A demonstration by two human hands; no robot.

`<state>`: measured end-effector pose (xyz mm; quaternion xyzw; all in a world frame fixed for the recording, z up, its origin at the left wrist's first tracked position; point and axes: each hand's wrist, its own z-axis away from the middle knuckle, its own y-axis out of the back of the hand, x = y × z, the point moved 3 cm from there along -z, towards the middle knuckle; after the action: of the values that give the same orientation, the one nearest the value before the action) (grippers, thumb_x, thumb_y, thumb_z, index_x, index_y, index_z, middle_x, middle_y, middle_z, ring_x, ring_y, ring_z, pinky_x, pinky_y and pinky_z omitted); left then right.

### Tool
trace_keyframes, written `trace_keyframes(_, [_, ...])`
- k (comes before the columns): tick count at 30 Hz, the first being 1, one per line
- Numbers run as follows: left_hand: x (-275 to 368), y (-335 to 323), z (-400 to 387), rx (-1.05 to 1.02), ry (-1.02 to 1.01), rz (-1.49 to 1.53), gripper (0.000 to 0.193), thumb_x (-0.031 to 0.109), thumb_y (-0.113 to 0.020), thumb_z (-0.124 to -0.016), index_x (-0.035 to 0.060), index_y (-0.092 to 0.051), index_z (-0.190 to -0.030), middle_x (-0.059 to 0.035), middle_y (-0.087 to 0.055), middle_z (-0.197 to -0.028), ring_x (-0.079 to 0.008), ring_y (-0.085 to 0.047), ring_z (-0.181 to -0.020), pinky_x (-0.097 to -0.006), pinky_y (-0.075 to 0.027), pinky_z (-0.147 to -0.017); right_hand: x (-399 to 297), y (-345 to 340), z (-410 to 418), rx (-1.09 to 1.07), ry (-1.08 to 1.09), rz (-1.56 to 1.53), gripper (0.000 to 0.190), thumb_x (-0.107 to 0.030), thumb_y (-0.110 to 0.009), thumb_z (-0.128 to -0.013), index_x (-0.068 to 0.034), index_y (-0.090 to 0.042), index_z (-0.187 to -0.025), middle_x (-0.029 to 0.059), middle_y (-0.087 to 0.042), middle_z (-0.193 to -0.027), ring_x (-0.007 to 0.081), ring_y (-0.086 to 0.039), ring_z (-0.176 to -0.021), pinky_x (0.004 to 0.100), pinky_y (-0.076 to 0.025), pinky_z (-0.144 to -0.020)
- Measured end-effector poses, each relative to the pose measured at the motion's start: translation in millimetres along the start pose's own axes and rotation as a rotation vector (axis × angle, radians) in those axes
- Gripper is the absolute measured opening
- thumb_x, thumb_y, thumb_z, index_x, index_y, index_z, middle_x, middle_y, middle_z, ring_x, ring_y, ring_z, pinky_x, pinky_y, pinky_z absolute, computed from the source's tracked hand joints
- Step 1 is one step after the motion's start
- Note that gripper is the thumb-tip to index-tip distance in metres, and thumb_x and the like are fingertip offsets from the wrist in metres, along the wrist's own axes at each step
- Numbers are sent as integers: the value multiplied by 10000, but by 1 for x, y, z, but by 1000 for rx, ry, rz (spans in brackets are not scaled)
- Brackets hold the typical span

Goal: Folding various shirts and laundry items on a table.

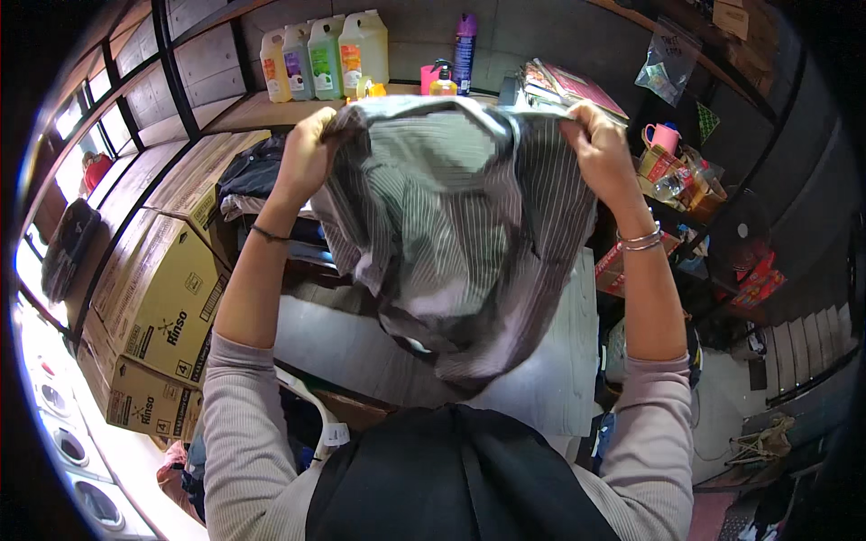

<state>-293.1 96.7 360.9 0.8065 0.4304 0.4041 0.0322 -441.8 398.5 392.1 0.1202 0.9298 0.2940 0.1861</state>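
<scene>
A grey-brown garment with thin white stripes (446, 230), perhaps a shirt, hangs stretched between my two hands over the table. My left hand (311, 152) pinches its upper left corner. At the upper right corner, my right hand (599, 149) grips the cloth between thumb and fingers. The lower part of the garment drapes down in loose folds and is slightly blurred. Beneath it shows the pale wood-grain table top (325, 338), partly hidden by the cloth.
Rinso cardboard cartons (166, 304) are stacked at the left. Folded dark clothes (254, 169) lie beyond my left forearm. Jugs of coloured liquid (325, 57), a pump bottle (443, 81) and a purple spray can (465, 54) stand on the back shelf. Right of the table is a cluttered shelf with a pink mug (663, 138).
</scene>
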Motion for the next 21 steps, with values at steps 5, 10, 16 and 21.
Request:
trace_keyframes(5, [16,34,39,-172,20,185,454,473,-655,-778,49,-509,-704,49,-484,-670,-23,-408,-652,-171,-340,-566,-10,31,35,-189,-112,-233,172,-166,-546,-862,0,-508,-841,75,-480,-659,136,-435,-632,277,-376,-604])
trace_keyframes(10, [19,-15,19,-74,90,113,498,489,-607,-809,7,-544,-701,49,-490,-633,-33,-440,-606,-224,-362,-507,24,17,32,-20,-30,-101,167,-148,-575,-831,4,-508,-820,140,-499,-609,114,-466,-591,299,-411,-564])
trace_keyframes(16, [-136,-187,166,-56,312,-527,428,324,-659,-757,28,-506,-1026,-184,-530,-1008,-348,-513,-943,-417,-417,-796,138,-130,190,-34,-115,259,249,-45,-577,-749,-10,-524,-990,181,-582,-770,332,-589,-726,388,-484,-660])
trace_keyframes(21, [-159,-208,288,-312,276,-462,358,80,-584,-766,72,-548,-1122,-130,-511,-1161,-300,-466,-1100,-448,-357,-929,93,-159,270,-142,-505,-115,181,-64,-593,-744,3,-590,-912,169,-601,-829,328,-594,-769,380,-480,-697])
